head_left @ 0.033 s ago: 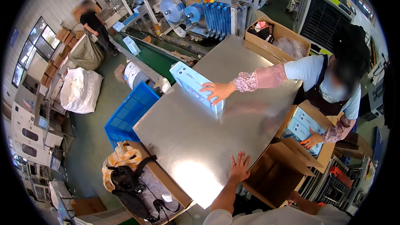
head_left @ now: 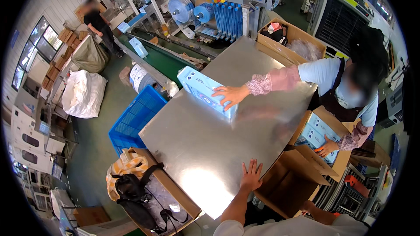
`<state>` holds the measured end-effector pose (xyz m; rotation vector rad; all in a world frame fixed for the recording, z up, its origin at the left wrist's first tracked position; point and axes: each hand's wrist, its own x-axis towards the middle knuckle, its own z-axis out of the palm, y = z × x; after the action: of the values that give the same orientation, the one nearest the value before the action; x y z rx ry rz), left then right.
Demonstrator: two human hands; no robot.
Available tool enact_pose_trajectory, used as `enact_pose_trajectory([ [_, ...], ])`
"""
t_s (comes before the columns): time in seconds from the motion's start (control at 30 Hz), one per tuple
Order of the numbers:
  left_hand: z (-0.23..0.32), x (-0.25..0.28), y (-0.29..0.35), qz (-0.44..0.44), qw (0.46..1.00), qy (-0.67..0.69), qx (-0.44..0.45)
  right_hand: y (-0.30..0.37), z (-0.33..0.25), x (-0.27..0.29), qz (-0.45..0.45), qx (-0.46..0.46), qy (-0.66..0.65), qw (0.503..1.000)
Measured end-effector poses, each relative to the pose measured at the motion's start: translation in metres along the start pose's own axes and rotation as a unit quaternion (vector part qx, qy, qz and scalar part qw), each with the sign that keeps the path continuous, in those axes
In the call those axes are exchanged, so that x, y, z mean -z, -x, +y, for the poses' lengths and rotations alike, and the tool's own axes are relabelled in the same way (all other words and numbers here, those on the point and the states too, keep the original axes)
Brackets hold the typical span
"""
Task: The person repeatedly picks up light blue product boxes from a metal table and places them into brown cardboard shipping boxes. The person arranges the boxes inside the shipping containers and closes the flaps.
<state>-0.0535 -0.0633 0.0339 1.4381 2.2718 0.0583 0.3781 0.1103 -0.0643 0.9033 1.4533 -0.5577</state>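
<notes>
My left hand (head_left: 251, 177) lies flat on the metal tabletop (head_left: 205, 148) near its right edge, fingers spread, holding nothing. Low on the right, my right hand (head_left: 309, 207) shows only in part, by the near side of an open cardboard box (head_left: 286, 188); its fingers are hidden. Inside, that box looks dark, and no contents can be made out. Across the table a co-worker's hand (head_left: 232, 95) rests on a light-blue printed pack (head_left: 203, 89). The co-worker's other hand (head_left: 327, 145) touches blue packs (head_left: 316, 131) inside a second carton (head_left: 337, 120).
By the table's left edge stands a blue plastic crate (head_left: 135, 118). A carton (head_left: 175, 188) with bags and clear plastic is at the near left, another carton (head_left: 291, 54) at the far end. Behind runs a green conveyor (head_left: 159, 63) beside a machine with blue film rolls (head_left: 181, 11).
The co-worker's hand and the blue pack beneath it have shifted very slightly, the pack turning a little. Both my hands stay in place.
</notes>
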Motion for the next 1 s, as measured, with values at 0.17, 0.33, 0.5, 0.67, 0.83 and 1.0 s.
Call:
enact_pose_trajectory([
  [0.17, -0.005, 0.002, 0.006, -0.026, 0.999, 0.016, 0.010, 0.043, -0.040, 0.059, -0.047, 0.093, 0.136, 0.985],
  [0.33, 0.004, -0.001, -0.006, 0.020, 0.999, 0.036, -0.022, 0.022, -0.131, 0.143, -0.002, 0.563, 0.317, 0.763],
  [0.5, -0.003, -0.023, -0.003, -0.035, 0.999, 0.017, -0.004, 0.197, -0.335, 0.269, 0.318, 0.580, -0.020, 0.750],
  [0.67, -0.005, -0.017, 0.002, 0.052, 0.998, 0.030, -0.015, 0.249, -0.448, 0.349, 0.376, 0.589, 0.042, 0.714],
  [0.83, 0.002, -0.014, -0.001, 0.029, 0.999, 0.028, -0.019, 0.261, -0.511, 0.394, 0.514, 0.563, -0.053, 0.644],
  [1.0, 0.000, -0.025, 0.000, 0.043, 0.999, 0.028, -0.012, 0.303, -0.562, 0.429, 0.638, 0.432, -0.056, 0.634],
])
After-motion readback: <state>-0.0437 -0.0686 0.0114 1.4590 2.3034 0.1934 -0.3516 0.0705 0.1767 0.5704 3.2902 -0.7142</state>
